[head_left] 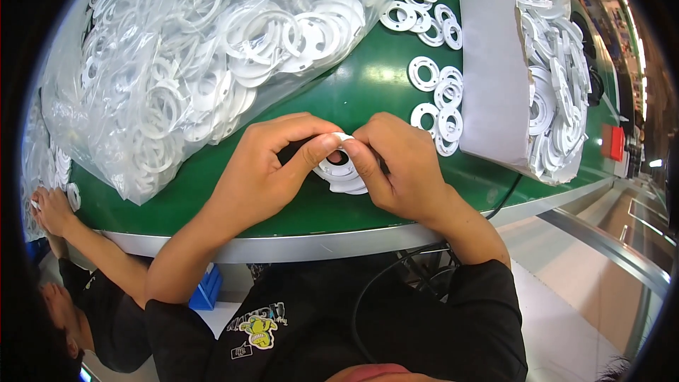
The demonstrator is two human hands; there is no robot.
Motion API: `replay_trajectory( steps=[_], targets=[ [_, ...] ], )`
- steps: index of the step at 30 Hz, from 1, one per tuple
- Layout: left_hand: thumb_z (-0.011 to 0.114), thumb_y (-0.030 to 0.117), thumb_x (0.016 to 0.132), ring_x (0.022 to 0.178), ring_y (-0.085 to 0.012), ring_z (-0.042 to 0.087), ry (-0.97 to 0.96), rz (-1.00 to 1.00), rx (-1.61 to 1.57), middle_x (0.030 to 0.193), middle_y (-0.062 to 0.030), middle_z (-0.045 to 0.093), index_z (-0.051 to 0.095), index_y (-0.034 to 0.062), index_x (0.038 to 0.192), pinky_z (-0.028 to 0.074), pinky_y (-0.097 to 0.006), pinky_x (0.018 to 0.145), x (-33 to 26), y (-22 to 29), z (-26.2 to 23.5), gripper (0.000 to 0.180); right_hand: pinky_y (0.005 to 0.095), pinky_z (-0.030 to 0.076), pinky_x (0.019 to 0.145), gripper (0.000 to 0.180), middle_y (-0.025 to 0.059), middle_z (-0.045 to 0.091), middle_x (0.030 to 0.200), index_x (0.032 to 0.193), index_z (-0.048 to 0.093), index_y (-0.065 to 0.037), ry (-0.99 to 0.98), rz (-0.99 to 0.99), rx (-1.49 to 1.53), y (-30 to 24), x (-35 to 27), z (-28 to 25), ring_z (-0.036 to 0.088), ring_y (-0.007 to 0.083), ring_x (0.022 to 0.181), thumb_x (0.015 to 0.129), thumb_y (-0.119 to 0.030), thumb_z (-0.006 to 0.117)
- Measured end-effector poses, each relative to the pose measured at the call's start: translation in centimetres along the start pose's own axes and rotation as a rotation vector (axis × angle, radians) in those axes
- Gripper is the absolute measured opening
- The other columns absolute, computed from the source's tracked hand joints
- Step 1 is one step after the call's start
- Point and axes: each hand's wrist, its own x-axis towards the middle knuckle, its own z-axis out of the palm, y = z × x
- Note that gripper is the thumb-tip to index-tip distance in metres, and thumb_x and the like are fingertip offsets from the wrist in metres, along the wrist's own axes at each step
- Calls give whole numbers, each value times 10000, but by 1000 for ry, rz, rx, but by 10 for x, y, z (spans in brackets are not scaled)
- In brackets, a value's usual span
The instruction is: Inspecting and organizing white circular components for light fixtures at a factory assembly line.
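Note:
Near the front edge of the green table, both hands meet over a white plastic ring. My left hand is closed, its thumb and index finger pinching the ring's upper left rim. From the other side, my right hand grips the upper right rim with its thumb on top. The ring's dark centre hole shows between the thumbs. Part of the rim and most of the curled fingers are hidden. Whether it is one piece or two stacked rings, I cannot tell.
A clear plastic bag full of white rings covers the left of the green table. Loose white rings lie beside a cardboard box heaped with more. A red object is far right. A co-worker's hand is at far left.

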Motion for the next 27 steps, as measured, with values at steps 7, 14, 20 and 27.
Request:
replay_trajectory(
  steps=[7,14,20,27],
  targets=[
    [568,159,925,734,-107,584,-1,-50,-38,827,-75,640,639,-36,952,452,-238,674,-2,2,1,210,310,400,515,105,86,552,680,785,570,-30,35,-10,7,-2,-1,2,524,232,596,852,-97,616],
    [487,168,964,839,-136,603,160,-67,-397,986,-93,624,556,-32,1108,492,-250,723,7,-4,3,256,192,309,467,146,-25,510,664,932,576,2,6,447,479,-4,-2,-6,399,9,535,881,-133,601],
    [545,129,933,855,-101,586,106,-76,-440,1008,-71,611,524,5,1092,461,-227,776,2,-2,1,202,192,302,448,160,-18,520,647,922,586,-1,65,401,443,2,-2,-7,394,17,501,843,-128,641],
    [571,162,928,810,-60,571,-46,-138,-307,886,-23,612,557,3,968,448,-216,758,1,1,1,164,262,362,438,154,78,525,659,865,556,3,-26,239,249,-6,-4,-7,473,139,479,833,-124,637]
  ],
)
